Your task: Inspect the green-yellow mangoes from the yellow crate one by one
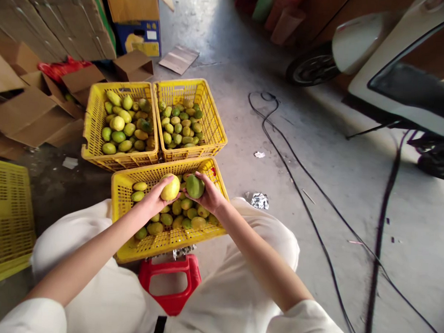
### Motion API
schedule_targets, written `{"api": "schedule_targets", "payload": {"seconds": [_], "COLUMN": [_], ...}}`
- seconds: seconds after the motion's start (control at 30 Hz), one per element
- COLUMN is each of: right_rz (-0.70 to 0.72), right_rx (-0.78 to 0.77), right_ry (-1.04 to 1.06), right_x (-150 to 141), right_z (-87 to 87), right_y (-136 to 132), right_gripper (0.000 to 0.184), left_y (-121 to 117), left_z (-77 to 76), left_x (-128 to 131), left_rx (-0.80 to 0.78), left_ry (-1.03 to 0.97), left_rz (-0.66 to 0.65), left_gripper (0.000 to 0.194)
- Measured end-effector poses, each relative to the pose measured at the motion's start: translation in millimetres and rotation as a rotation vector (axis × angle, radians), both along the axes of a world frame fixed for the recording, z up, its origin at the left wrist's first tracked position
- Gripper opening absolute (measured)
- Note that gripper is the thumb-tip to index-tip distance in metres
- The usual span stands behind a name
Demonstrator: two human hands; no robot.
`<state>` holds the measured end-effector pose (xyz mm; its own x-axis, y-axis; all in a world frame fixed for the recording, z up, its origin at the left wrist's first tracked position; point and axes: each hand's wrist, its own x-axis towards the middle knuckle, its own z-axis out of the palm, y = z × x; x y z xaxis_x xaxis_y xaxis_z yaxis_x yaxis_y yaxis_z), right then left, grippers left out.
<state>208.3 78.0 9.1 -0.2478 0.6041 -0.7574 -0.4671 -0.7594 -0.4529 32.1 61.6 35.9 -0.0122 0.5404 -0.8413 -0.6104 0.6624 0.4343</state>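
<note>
My left hand (156, 199) is closed around a large yellow lemon (170, 188). Close beside it, my right hand (211, 196) grips a green lemon (195, 187), with the fingers curled behind the fruit. Both hands are above the near yellow crate (131, 253), which stands between my knees. Inside that crate lie many green-yellow lemons (166, 219), partly covered by my hands and forearms. Two more yellow crates, one at the back left (85, 132) and one at the back right (216, 130), hold lemons of mixed green and yellow.
A red plastic stool (192, 277) shows between my legs. Opened cardboard boxes (30, 111) lie at left, near another yellow crate (9, 222). Black cables (308, 203) cross the floor at right, below a parked white scooter (360, 45). Crumpled foil (260, 201) lies beside my knee.
</note>
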Motion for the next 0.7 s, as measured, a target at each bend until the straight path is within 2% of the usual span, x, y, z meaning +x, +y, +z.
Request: {"api": "schedule_targets", "payload": {"seconds": [0.23, 0.37, 0.5, 0.6, 0.7], "right_rz": [-0.019, -0.009, -0.055, -0.067, -0.042], "right_rx": [0.189, 0.073, -0.052, -0.054, -0.012], "right_ry": [-0.080, -0.065, -0.048, -0.057, -0.084], "right_x": [-3, -5, -7, -7, -4], "right_z": [-0.4, 5.4, 10.2, 7.7, -1.9], "right_y": [-4, -2, -1, -2, -2], "right_gripper": [0.030, 0.024, 0.024, 0.020, 0.016], "left_y": [-1, 0, 3, 3, 2], "left_z": [-2.6, -2.6, -4.1, -4.0, -3.1], "left_x": [-1, 0, 1, 1, 0], "left_rx": [0.055, -0.023, -0.065, -0.081, -0.109], "left_ry": [-0.012, 0.037, 0.010, -0.043, -0.048], "left_rz": [0.004, 0.001, 0.006, 0.002, -0.043], "left_gripper": [0.016, 0.006, 0.014, 0.018, 0.019]}}
